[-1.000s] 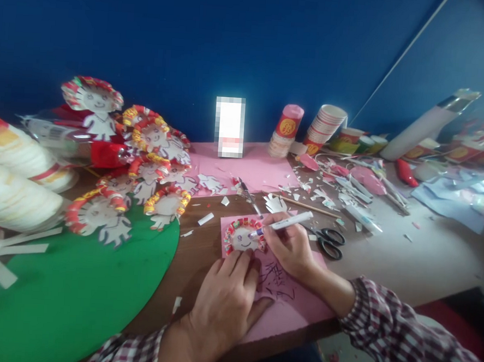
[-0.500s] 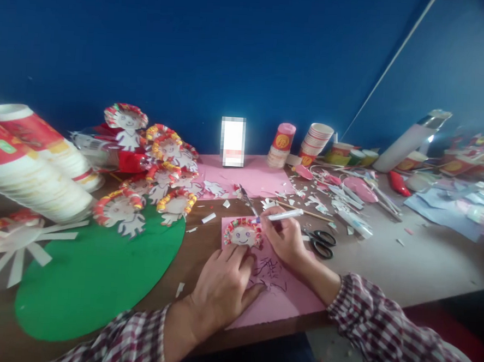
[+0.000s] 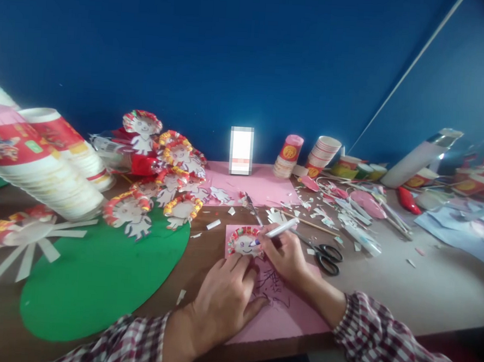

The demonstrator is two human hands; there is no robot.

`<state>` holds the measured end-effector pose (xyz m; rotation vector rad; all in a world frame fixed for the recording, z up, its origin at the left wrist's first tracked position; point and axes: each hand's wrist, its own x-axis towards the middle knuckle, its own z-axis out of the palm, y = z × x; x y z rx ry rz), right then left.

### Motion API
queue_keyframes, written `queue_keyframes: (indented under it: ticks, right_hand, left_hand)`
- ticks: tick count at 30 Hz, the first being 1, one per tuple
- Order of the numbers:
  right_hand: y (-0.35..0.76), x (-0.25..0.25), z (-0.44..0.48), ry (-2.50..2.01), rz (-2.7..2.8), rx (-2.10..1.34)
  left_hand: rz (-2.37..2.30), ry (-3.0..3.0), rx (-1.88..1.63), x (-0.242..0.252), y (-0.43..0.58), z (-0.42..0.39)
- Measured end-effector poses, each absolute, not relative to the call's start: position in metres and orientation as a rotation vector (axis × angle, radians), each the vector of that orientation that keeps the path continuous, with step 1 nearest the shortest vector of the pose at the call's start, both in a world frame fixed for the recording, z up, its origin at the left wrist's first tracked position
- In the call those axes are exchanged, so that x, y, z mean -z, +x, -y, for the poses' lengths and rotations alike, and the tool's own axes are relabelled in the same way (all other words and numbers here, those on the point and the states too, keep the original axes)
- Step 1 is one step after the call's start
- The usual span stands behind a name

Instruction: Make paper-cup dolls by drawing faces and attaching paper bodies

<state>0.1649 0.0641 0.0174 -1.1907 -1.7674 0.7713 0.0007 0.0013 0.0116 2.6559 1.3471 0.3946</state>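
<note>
Head view, read left to right: a leaning stack of paper cups (image 3: pixel 50 164) is seen at 9 o'clock, then a green disc (image 3: pixel 96 281) with finished paper dolls (image 3: pixel 164 171) heaped at its far edge. Just left of centre, the left hand (image 3: pixel 224 297) is laid flat on a pink sheet (image 3: pixel 282 320), fingers together, fingertips pressed just below a small paper face (image 3: pixel 242 242) ringed with red curls. Half a second ago the marker (image 3: pixel 278 230) was held almost level with its tip lifted clear above the face; now the tip has been lowered onto the face's right edge, so drawing is judged to be resumed. The marker's long axis is slanted, with the tip pointed toward 8 o'clock and the back end toward 2 o'clock. It is clamped in the fingers of the right hand (image 3: pixel 286 255). Black scissors (image 3: pixel 325 254) are left just beyond, at 3 o'clock.
</note>
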Motion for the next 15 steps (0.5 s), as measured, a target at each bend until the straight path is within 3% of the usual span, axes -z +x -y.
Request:
queue_keyframes:
  ticks: [15]
  right_hand:
    - [0.1627, -0.0140, -0.0619, -1.198, 1.896, -0.640]
  left_hand:
    - [-1.344, 2.701, -0.384, -0.0112, 0.0002, -0.0018]
